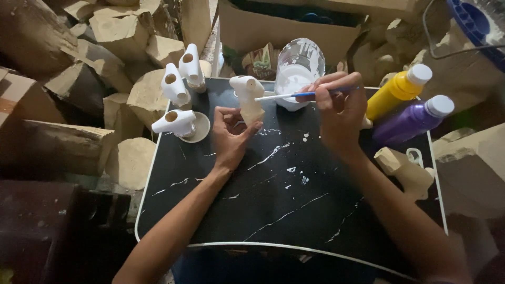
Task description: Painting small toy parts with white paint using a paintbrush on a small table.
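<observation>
Holding a small figure (249, 102) upright at the far middle of the desk (294, 210), the left hand (231, 138) pinches its unpainted tan base between thumb and fingers. The figure's long axis runs nearly vertical; its upper half is coated white, and a short round snout at the top points left, toward the desk's left edge.

The right hand (339, 113) is closed around a thin brush (300, 95), gripped like a pen. The brush lies almost level, handle to the right, its white tip pointing left and touching the figure's painted upper part just below the snout.

Just behind the figure stands a clear jar (299, 71) smeared with white paint. To the right of the right hand lie two bottles on their sides, a yellow one (398, 90) and a purple one (413, 120), both with white caps pointing up and right. Near the right edge lies a bare tan figure (405, 171).

At the desk's far left corner sit three white-painted figures (181, 92); the nearest of them rests on a small round lid. The desk is black with white streaks and specks of paint and a pale rim. Tan blocks and cardboard are heaped around it.
</observation>
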